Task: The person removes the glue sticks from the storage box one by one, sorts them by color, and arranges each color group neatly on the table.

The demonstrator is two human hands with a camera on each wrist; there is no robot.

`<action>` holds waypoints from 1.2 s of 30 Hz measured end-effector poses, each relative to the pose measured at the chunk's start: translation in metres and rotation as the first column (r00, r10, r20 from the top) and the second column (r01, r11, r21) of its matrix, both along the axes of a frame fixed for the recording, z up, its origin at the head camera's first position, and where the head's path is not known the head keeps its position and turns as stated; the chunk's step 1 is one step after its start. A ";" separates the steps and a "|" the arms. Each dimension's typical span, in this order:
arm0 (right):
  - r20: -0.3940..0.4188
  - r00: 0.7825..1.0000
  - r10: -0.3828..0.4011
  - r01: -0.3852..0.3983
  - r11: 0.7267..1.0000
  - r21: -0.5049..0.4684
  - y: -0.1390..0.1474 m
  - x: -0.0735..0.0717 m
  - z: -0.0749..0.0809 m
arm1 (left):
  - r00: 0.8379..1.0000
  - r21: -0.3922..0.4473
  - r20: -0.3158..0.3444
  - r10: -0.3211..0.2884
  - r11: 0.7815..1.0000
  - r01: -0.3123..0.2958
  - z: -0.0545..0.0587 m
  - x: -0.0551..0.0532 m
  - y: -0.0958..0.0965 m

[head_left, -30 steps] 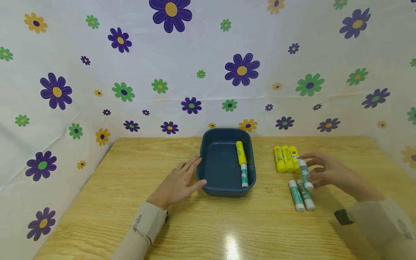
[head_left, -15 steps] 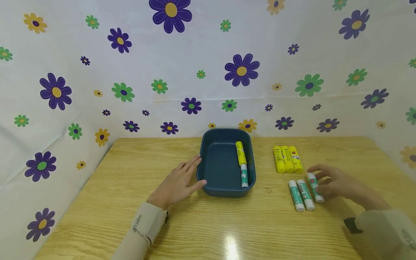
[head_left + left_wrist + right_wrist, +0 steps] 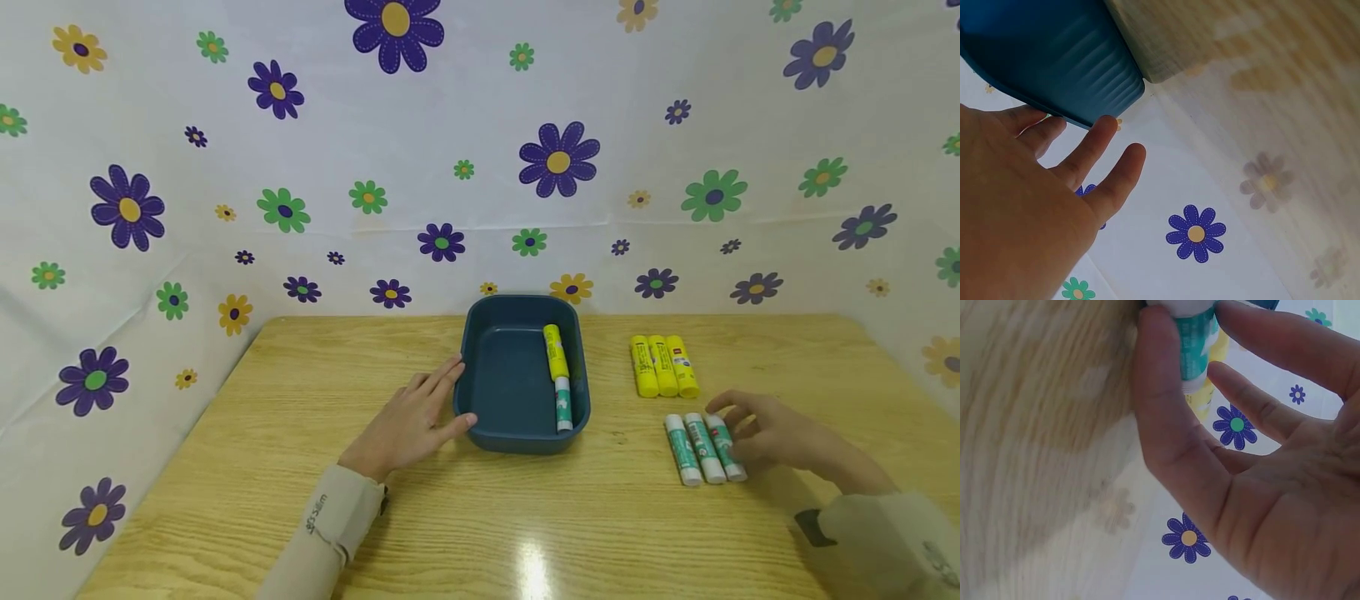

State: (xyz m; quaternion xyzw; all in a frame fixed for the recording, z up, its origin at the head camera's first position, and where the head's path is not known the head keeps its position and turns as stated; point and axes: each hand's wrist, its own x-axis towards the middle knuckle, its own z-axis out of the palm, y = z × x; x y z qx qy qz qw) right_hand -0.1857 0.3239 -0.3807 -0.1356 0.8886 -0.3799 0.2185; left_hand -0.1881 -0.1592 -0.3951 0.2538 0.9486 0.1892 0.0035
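My left hand (image 3: pixel 405 429) rests its fingertips on the left wall of a dark blue plastic bin (image 3: pixel 506 383), fingers spread. Inside the bin, along its right side, lie a yellow glue stick (image 3: pixel 556 354) and a green-and-white glue stick (image 3: pixel 563 404), end to end. With thumb and fingers, my right hand (image 3: pixel 783 437) pinches another green-and-white glue stick (image 3: pixel 723 443), rightmost of a row of three on the table. The middle glue stick (image 3: pixel 705 448) and left glue stick (image 3: pixel 683 451) lie beside it. In the right wrist view, thumb and fingertips touch the held glue stick (image 3: pixel 1194 347).
Three yellow glue sticks (image 3: pixel 663 367) lie side by side behind the green row. All of this is on a wooden table (image 3: pixel 600 533). A white cloth with printed flowers (image 3: pixel 465 108) hangs behind the table and along its sides.
My right hand has brought the green glue stick down from beside the yellow ones, to the right of the other two, then slid it left against them. My left hand stays put.
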 end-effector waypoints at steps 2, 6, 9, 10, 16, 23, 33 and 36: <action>-0.012 1.000 0.007 -0.007 1.000 -0.022 0.001 0.000 0.002 | 1.000 0.005 -0.001 -0.002 1.000 0.002 0.000 0.000 0.000; -0.054 0.998 -0.025 0.022 0.998 -0.061 0.002 -0.001 0.012 | 1.000 0.001 -0.001 0.001 1.000 -0.001 0.001 0.000 0.000; -0.105 0.992 -0.064 0.056 0.995 -0.081 -0.003 -0.004 0.023 | 1.000 0.003 -0.003 0.001 1.000 -0.001 0.001 0.000 0.000; -0.126 0.990 -0.069 0.059 0.995 -0.079 -0.005 -0.006 0.028 | 1.000 0.004 0.002 0.002 1.000 -0.002 0.001 0.000 0.000; -0.162 0.980 -0.115 0.095 0.987 -0.127 -0.033 -0.021 0.050 | 1.000 0.001 0.016 0.002 1.000 -0.002 0.001 0.000 -0.001; -0.125 0.982 -0.138 0.116 0.979 -0.167 -0.071 -0.034 0.066 | 1.000 -0.004 0.018 0.009 1.000 -0.009 0.002 0.001 0.000; -0.088 0.990 -0.113 0.088 0.965 -0.247 -0.113 -0.044 0.072 | 1.000 0.006 0.008 -0.002 1.000 0.002 0.001 0.001 0.000; -0.070 0.991 -0.112 0.089 0.960 -0.265 -0.124 -0.046 0.073 | 1.000 0.005 0.011 0.002 1.000 -0.002 0.002 0.001 0.000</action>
